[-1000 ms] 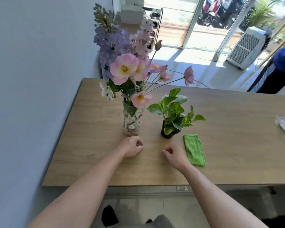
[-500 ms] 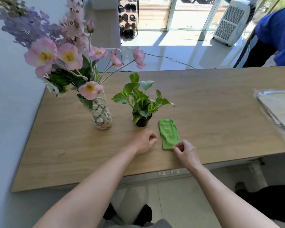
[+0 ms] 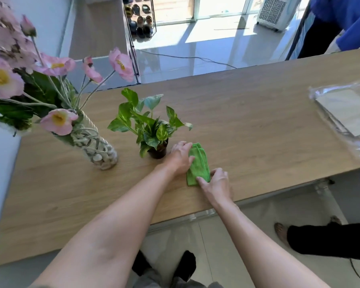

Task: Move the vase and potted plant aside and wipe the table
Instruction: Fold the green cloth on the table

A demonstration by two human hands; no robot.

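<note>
**Both hands now on the green cloth**

I see the wooden table (image 3: pixel 258 121) filling the view; on its left the glass vase (image 3: pixel 98 150) of pink flowers leans leftward, pebbles in its base; just right of it stands the potted plant (image 3: pixel 152 129), neither of them shifted since half a second ago; the left hand (image 3: pixel 180 157) has moved from bare wood onto the folded green cloth (image 3: pixel 199 163), fingers pressed flat over its left edge; the right hand (image 3: pixel 216 181) pinches the cloth's near corner, as before.
</note>
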